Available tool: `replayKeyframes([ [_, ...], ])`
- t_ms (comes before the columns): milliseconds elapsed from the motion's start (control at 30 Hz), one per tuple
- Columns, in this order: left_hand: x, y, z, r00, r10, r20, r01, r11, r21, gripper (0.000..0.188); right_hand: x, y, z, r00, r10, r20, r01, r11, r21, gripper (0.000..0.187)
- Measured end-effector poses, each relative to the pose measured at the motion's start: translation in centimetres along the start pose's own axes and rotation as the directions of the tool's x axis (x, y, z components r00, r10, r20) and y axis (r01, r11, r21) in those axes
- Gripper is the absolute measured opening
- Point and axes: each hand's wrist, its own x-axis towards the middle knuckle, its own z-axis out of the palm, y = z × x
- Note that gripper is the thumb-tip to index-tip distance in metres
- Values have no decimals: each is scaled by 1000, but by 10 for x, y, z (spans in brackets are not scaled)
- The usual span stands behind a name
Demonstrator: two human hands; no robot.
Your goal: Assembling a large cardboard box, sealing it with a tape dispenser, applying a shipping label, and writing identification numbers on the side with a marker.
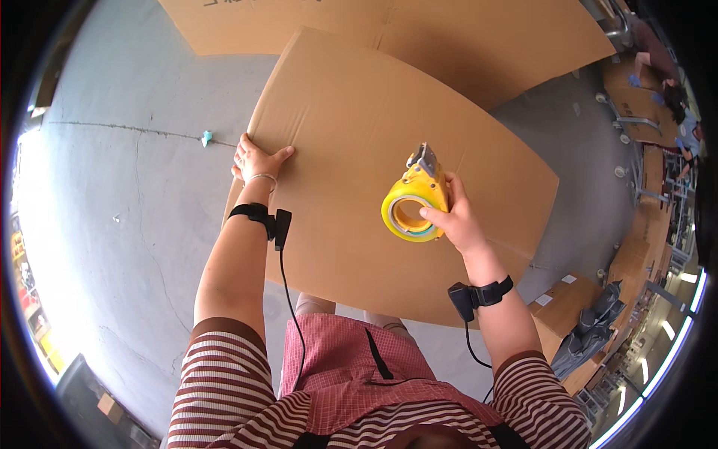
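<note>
A large brown cardboard box (pixel 351 142) fills the middle, a broad flat face turned up toward me. My left hand (pixel 258 159) grips its left edge, thumb lying on the face and fingers curled over the side; the fingertips are partly hidden. Above the right half of that face, my right hand (pixel 461 217) is closed around a yellow tape dispenser (pixel 430 179). The dispenser carries a roll of yellowish tape (pixel 390 217), and its dark cutting end points away from me. Whether the dispenser touches the cardboard, I cannot tell.
Another large cardboard piece (pixel 449 37) lies beyond the box. A small light-blue scrap (pixel 207 138) is on the grey concrete floor (pixel 149 209). At right stand a smaller carton (pixel 565 303), dark bundled material (pixel 594 337) and wheeled carts. Other people (pixel 677 105) work at far right.
</note>
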Motion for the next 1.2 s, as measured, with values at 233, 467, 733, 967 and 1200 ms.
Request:
replayKeyframes([
  [233, 1, 1, -2, 999, -17, 35, 19, 999, -49, 114, 42, 39, 58, 974, -203, 99, 218, 730, -648, 59],
  [467, -9, -20, 3, 944, 233, -233, -272, 950, -154, 80, 50, 57, 51, 924, -331, 191, 360, 587, -725, 54],
  [733, -106, 17, -13, 614, 591, 524, 74, 617, -783, 62, 48, 51, 57, 922, -333, 197, 349, 499, -793, 55],
  [967, -74, -6, 2, 668, 481, 568, 296, 529, -795, 33, 56, 21, 89, 925, -293, 240, 354, 443, -824, 56],
  [1200, 10, -39, -21, 915, 287, 283, 39, 636, -770, 20, 85, -8, 153, 954, -130, 270, 295, 259, -920, 56],
])
